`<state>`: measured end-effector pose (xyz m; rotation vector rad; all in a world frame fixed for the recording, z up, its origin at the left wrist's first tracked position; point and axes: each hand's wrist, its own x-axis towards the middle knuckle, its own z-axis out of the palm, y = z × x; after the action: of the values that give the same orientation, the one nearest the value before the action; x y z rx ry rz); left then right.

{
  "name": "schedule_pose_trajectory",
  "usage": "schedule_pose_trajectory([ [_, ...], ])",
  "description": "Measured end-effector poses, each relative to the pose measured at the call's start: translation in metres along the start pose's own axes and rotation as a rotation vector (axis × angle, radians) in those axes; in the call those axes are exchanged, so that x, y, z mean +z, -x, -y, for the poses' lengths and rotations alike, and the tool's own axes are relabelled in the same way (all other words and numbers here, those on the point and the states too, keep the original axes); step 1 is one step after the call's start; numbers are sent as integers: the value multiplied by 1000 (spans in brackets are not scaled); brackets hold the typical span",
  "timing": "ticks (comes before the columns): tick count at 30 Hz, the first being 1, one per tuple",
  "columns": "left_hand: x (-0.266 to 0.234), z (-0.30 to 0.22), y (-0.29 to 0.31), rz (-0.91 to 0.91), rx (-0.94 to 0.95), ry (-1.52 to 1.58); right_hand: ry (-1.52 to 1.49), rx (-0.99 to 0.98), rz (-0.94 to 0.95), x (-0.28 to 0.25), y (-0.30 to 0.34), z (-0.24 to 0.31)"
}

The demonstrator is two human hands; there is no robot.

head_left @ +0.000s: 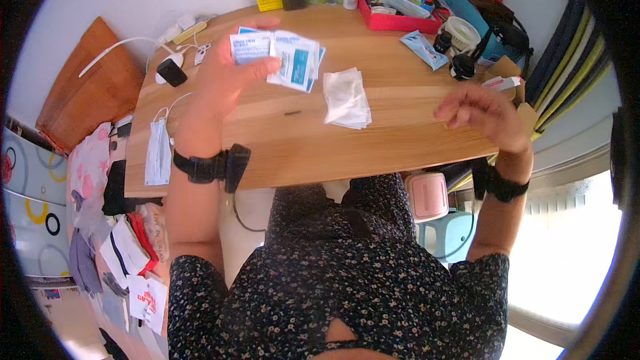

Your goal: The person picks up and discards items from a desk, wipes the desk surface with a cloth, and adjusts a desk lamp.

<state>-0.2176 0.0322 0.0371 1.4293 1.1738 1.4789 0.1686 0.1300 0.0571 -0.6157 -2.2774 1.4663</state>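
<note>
One hand [229, 73], thumb across packets [293, 61]

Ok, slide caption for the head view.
Left hand holds blue-and-white sachets above a wooden desk; right hand empty.

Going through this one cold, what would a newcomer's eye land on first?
Probably the blue-and-white packets fanned out in the left hand, above the left-centre of the wooden desk. Next, the small pile of whitish, translucent bags lying near the desk's middle, between the two hands. Then the bright red tray full of odds and ends at the desk's back right.
</note>
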Motion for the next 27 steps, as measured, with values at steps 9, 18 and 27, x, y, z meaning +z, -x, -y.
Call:
schedule_pose_trajectory([
  [9, 15, 40, -47, -92, 26, 236, -925, -532, 0, 27, -151, 12],
  [18, 7, 106, -50, -359, -20, 158, -774, -99, -227, 70, -223, -76],
  [27, 18, 111, -45, -295, -45, 14, -346, -67, -142, 84, -218, -90],
])
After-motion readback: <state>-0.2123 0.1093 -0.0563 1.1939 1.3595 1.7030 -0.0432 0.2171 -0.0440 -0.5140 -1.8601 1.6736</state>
